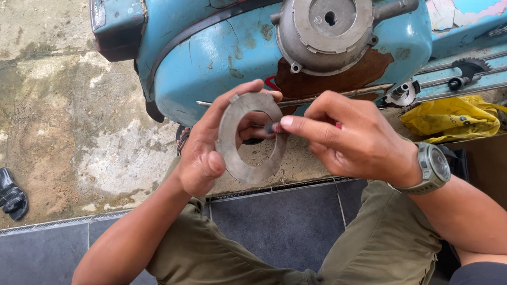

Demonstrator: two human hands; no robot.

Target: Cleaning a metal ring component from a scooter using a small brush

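My left hand (205,146) holds a flat grey metal ring plate (247,169) upright by its left rim, thumb in front and fingers behind. My right hand (349,137), with a grey wristwatch (432,168) on the wrist, pinches a small dark tool whose tip (270,127) touches the ring's upper inner edge. Both hands hover above my knees in olive trousers (373,248). Behind them lies a worn light-blue scooter body (223,51) on its side, with a round grey metal housing (325,27) exposed on its flank.
A yellow cloth (454,116) lies at the right beside the scooter, near a toothed part (468,67). A brown cardboard edge (494,168) is at far right. A black sandal (7,194) rests on the stained concrete at left. Dark tiles (284,222) lie under my legs.
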